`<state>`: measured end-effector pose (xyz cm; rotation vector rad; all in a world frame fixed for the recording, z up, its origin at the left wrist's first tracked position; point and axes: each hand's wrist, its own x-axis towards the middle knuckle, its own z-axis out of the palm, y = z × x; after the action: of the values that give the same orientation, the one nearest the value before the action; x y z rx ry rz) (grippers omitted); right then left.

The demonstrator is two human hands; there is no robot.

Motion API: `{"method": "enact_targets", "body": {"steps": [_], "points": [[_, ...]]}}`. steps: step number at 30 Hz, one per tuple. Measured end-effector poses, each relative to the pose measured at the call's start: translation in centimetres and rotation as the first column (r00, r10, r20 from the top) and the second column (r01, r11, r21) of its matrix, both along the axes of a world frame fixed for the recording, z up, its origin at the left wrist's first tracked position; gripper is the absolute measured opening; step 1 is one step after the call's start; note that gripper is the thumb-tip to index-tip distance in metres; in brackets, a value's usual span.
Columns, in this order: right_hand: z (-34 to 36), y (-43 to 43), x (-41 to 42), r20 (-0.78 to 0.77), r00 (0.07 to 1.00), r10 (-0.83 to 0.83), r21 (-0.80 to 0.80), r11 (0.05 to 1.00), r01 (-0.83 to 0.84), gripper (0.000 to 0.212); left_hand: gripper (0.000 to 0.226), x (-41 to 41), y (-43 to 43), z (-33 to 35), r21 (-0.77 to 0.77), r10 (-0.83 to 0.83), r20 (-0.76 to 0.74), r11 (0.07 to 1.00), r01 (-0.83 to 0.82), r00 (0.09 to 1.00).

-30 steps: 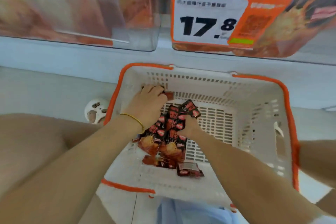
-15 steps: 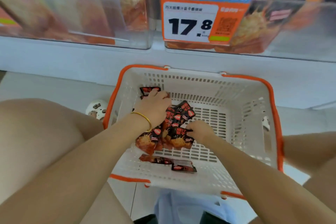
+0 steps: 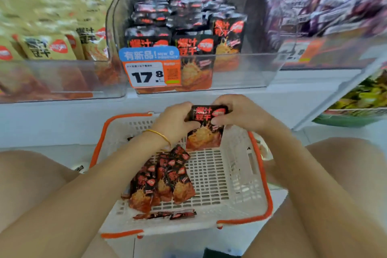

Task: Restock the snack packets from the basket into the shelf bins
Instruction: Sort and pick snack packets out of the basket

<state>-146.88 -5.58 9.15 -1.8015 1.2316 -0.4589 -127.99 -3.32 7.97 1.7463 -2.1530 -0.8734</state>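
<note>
Clear shelf bins (image 3: 240, 73) above the basket (image 3: 261, 174): we pinch one black packet (image 3: 206, 128) between left hand (image 3: 173, 123) and right hand (image 3: 240, 115); a loosened pinch could drop it into the basket.

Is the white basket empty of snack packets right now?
No, a pile of black-and-red packets lies on the floor of the basket.
</note>
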Motion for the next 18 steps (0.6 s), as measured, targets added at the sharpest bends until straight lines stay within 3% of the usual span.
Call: {"method": "enact_targets", "body": {"steps": [4,6,7,9,10,12,15,18], "points": [[6.7,0.7,-3.5,0.131,0.982,-0.140,-0.130,0.979,0.157,0.023,0.014,-3.0,-0.1,6.3,-0.271,-0.043,-0.210,0.963,-0.016,0.977],[9.8,0.2,-4.7,0.237,0.943,-0.233,-0.244,0.925,0.290,0.030,0.010,-3.5,-0.1,8.9,-0.497,-0.051,-0.283,0.862,-0.101,0.958],[11.3,-0.4,-5.2,0.294,0.915,-0.275,-0.300,0.883,0.362,0.031,0.010,-3.4,-0.4,9.8,-0.629,-0.057,-0.257,0.768,-0.122,0.965],[13.6,-1.7,-5.6,0.360,0.871,-0.335,-0.421,0.774,0.472,0.028,0.023,-2.9,-1.4,10.4,-0.825,0.017,-0.034,0.564,-0.038,0.999],[14.4,-2.5,-5.6,0.355,0.862,-0.361,-0.482,0.720,0.500,0.026,0.034,-2.6,-2.0,10.1,-0.849,0.073,0.080,0.528,0.029,0.994],[15.0,-4.3,-5.0,0.285,0.870,-0.402,-0.557,0.670,0.491,0.022,0.053,-2.3,-2.8,8.9,-0.810,0.143,0.250,0.573,0.125,0.958],[13.6,-6.5,-3.0,0.088,0.901,-0.426,-0.498,0.764,0.410,0.030,0.067,-1.9,-3.4,6.9,-0.741,0.216,0.433,0.639,0.209,0.875],[10.7,-8.6,-1.9,-0.110,0.872,-0.477,-0.466,0.800,0.379,0.022,0.069,-1.7,-3.9,6.2,-0.722,0.269,0.519,0.646,0.248,0.811]]}}
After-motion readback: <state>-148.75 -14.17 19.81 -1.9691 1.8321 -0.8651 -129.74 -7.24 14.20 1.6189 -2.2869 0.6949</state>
